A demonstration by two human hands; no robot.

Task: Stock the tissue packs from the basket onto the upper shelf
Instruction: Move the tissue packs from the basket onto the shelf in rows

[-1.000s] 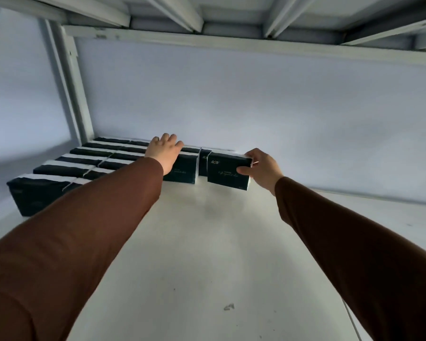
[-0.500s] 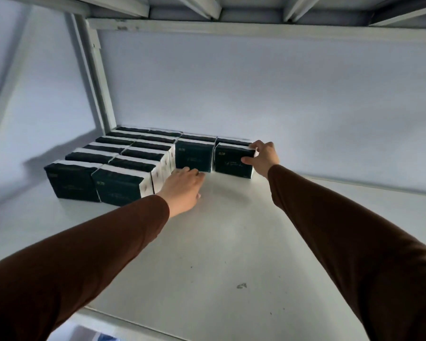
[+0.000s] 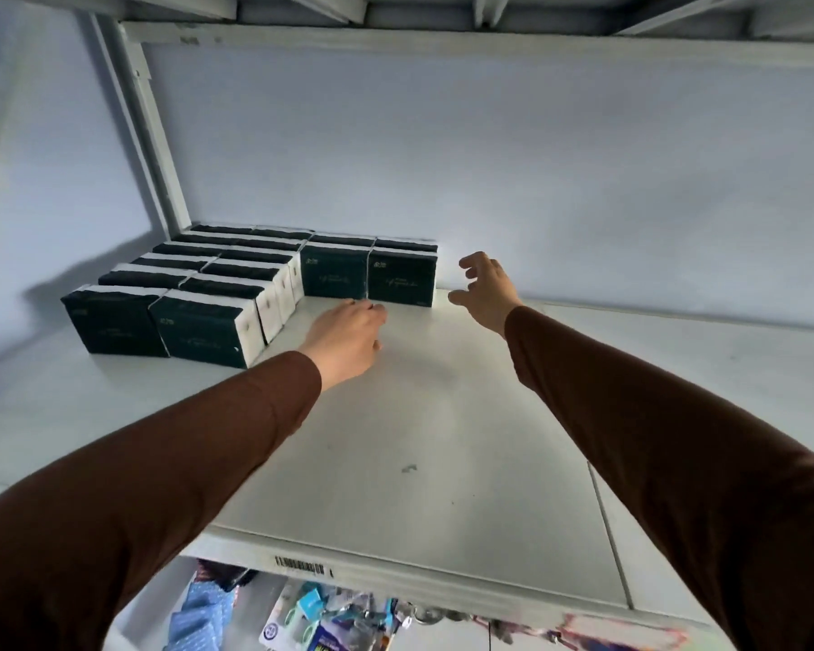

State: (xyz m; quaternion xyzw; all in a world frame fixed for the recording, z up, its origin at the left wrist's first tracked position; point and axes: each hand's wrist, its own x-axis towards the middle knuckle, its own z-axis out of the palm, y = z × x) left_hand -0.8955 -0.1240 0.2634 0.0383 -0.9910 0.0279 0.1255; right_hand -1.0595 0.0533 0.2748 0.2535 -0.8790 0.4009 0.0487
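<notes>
Several dark green tissue packs with white sides stand in rows at the back left of the white upper shelf (image 3: 419,439). The rightmost pack (image 3: 401,280) stands beside another pack (image 3: 333,274) near the back wall. My right hand (image 3: 485,288) hovers just right of that rightmost pack, fingers spread, holding nothing. Above the shelf in front of these two packs is my left hand (image 3: 348,335), with fingers loosely curled and nothing in it. The nearest packs (image 3: 198,328) stand at the front of the left rows. The basket is out of view.
A white upright post (image 3: 146,133) rises at the shelf's back left corner, and a shelf above closes the top. The shelf's front edge carries a barcode label (image 3: 299,567). Below it hang colourful packaged goods (image 3: 320,622).
My right hand has let go of the rightmost pack and pulled back to its right. My left hand has drawn back off the packs towards me. The view has tilted down.
</notes>
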